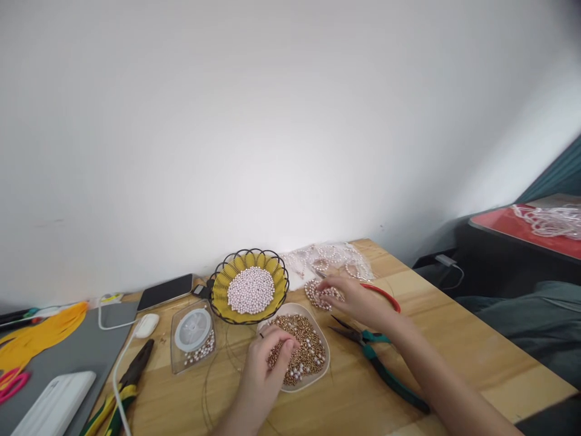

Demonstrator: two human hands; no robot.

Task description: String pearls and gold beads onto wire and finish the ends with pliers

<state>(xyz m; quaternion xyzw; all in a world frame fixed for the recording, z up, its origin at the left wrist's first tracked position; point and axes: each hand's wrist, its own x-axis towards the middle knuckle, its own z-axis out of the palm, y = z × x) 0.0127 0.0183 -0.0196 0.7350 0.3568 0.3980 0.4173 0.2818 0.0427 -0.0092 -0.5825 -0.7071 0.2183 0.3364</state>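
Note:
My left hand [267,360] is over the near-left side of a white dish [327,357], its thumb and fingertips pinched together. Whatever it pinches is too small to make out. Small gold beads [306,333] fill the dish, with some white pearl beads mixed in. Beyond the dish, my right hand [354,300] has its fingers curled onto a coiled pink-white bead strand [312,292] on the table. Thin clear line [206,381] loops across the wood beside my left forearm.
A yellow basket [220,297] holds white pearl beads. Left of it are a clear box [179,357] with a line spool, a phone [166,292], yellow-green pliers [129,381] and a white cable [115,369]. Green-handled pliers [390,378] lie under my right forearm; bagged bead strands [345,257] lie behind.

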